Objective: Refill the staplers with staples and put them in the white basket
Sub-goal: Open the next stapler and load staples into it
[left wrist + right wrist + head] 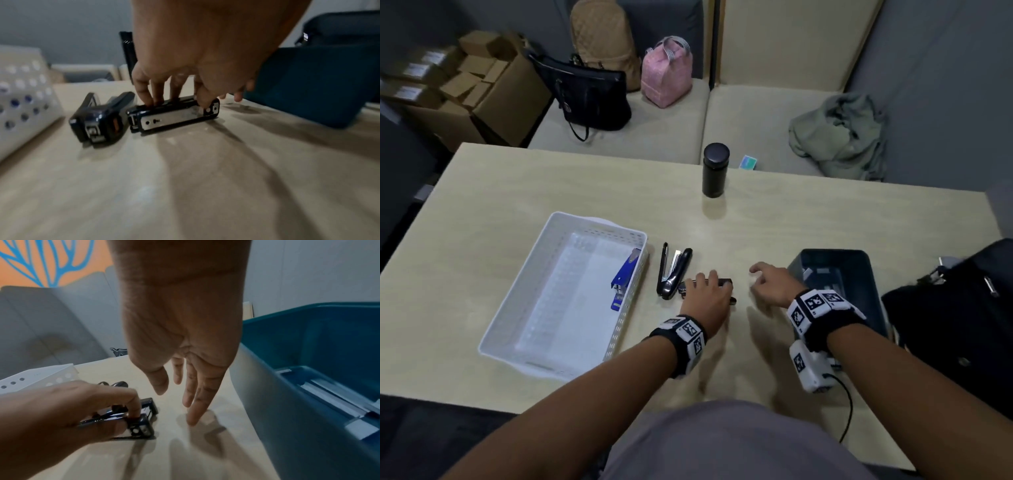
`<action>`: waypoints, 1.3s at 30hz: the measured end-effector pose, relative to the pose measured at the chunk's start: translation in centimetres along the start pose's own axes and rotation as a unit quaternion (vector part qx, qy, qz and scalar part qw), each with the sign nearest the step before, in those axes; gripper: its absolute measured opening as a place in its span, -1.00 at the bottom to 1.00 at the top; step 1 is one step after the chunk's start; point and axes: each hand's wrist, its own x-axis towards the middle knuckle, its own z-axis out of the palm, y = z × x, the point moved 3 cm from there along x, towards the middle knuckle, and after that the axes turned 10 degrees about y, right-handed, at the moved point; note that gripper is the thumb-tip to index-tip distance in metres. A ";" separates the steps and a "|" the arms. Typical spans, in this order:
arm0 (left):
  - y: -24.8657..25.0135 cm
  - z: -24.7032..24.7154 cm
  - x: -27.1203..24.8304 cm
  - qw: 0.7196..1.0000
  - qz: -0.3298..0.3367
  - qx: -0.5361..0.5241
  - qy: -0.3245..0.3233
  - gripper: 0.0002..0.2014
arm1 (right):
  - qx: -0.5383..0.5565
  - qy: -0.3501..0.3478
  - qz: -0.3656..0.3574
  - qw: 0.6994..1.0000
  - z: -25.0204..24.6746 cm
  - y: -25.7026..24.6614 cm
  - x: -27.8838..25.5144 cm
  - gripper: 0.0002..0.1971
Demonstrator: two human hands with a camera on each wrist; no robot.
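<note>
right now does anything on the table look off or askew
Mostly tidy. The black stapler under the left hand lies tipped on its side, metal base showing, and the open stapler beside the white basket is splayed open.

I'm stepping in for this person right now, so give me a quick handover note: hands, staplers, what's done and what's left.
Left hand: grips a closed black stapler lying on its side on the table.
Right hand: open, holding nothing, beside the dark blue bin.
Done: a blue stapler lies in the white basket.
Left: the open black stapler beside the basket and the gripped one are not yet in the basket; whether either is loaded cannot be told.
</note>
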 end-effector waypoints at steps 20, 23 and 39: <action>-1.8 -0.2 0.5 0.955 -0.004 -0.285 -0.076 -0.70 | 0.026 -0.021 -0.016 0.999 4.2 -0.2 -1.9 -0.49; -1.3 -1.5 0.4 0.947 0.023 -0.313 -0.071 -0.61 | 0.010 -0.008 -0.026 1.000 3.6 -0.5 -2.1 -0.72; -7.2 -4.9 -2.7 0.968 0.155 -0.198 0.007 -0.86 | -0.084 0.094 -0.069 0.990 3.4 2.2 -3.5 -0.65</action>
